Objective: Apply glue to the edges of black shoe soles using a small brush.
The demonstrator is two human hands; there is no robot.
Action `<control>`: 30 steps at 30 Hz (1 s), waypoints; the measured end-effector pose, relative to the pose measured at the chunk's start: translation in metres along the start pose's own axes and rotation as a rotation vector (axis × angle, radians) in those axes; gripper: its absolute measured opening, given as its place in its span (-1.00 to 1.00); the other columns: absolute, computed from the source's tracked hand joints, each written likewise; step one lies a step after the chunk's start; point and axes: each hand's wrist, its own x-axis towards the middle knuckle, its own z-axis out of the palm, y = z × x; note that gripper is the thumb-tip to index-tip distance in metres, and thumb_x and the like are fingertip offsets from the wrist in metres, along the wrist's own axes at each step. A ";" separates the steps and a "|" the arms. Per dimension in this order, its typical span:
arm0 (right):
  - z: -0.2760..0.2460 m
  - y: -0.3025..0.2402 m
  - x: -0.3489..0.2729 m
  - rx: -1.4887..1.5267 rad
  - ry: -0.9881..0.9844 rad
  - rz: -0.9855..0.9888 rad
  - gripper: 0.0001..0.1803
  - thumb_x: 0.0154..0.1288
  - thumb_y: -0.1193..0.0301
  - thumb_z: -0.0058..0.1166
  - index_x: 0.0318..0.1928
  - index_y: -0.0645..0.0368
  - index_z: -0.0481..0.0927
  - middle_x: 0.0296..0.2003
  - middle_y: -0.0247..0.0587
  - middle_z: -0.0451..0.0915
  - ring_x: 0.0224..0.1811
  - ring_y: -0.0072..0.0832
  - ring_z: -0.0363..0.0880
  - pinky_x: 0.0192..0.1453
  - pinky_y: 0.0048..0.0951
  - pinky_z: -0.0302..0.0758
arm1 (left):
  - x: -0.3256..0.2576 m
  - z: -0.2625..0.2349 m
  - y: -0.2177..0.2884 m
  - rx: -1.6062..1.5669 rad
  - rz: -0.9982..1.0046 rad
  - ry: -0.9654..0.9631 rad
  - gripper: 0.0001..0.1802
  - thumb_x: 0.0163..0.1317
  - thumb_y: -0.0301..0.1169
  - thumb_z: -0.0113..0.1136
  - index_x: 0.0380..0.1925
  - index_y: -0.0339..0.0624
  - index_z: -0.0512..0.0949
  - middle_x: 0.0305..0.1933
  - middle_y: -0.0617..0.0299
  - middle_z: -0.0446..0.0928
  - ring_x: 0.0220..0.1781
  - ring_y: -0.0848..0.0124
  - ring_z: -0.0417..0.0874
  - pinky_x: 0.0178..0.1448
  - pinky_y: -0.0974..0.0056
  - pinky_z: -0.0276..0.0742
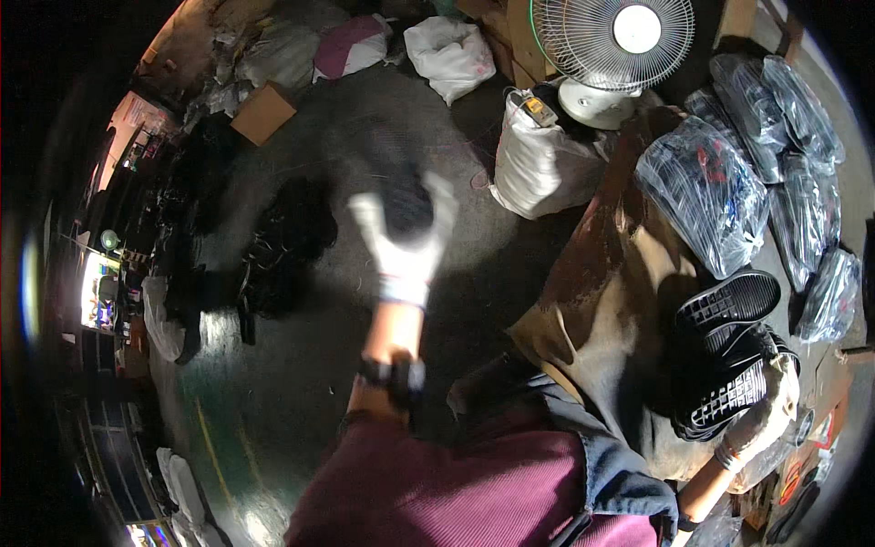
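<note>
**Gloved hands, black shoe soles, cluttered workshop floor**

Left hand (pixel 406 242) in white glove, raised out over the floor, motion-blurred; fingers curled round a dark item (pixel 401 202), kind unclear from blur; black watch (pixel 394 372) on that wrist; right hand (pixel 764 415) in dirty glove at near right, fingers closed on the edge of a black shoe sole (pixel 729 394), tread side up; second black sole (pixel 727 304) just beyond it, touching; both soles lie on a brown stained bench (pixel 606 301); clear bags of dark soles (pixel 706 191) far right on that bench; white standing fan (pixel 612 50) at far centre-right, white sack (pixel 540 164) just left of its base; pile of black pieces (pixel 283 242) on floor (pixel 273 392) left of the raised hand; cardboard box (pixel 263 113) far left.
</note>
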 end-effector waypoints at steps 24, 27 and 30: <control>-0.182 0.040 -0.002 -0.410 0.492 -0.023 -0.71 0.54 0.40 0.02 0.07 0.23 0.74 0.07 -0.13 0.74 0.14 -0.32 0.67 0.32 -0.30 0.53 | 0.065 -0.173 -0.326 2.638 0.239 -0.837 -0.49 0.45 -0.21 0.23 0.24 -0.36 0.55 0.28 -0.19 0.55 0.33 -0.05 0.53 0.50 0.00 0.38; -0.227 0.065 0.018 -0.964 0.398 -0.240 -0.70 0.48 0.38 0.05 0.09 0.17 0.71 0.09 -0.13 0.72 0.25 -0.19 0.58 0.40 -0.22 0.46 | 0.089 -0.192 -0.296 2.667 0.084 -0.720 -0.45 0.49 -0.11 0.19 0.21 -0.39 0.56 0.20 -0.21 0.60 0.23 -0.06 0.59 0.43 0.01 0.45; -0.231 0.097 0.052 -0.891 0.336 -0.144 -0.75 0.44 0.32 0.09 -0.02 0.07 0.75 -0.06 -0.16 0.77 -0.03 -0.24 0.73 0.13 -0.22 0.62 | 0.109 -0.193 -0.280 2.388 -0.367 -0.615 -0.54 0.55 -0.26 0.13 0.24 -0.42 0.57 0.16 -0.07 0.66 0.18 0.17 0.62 0.37 0.16 0.47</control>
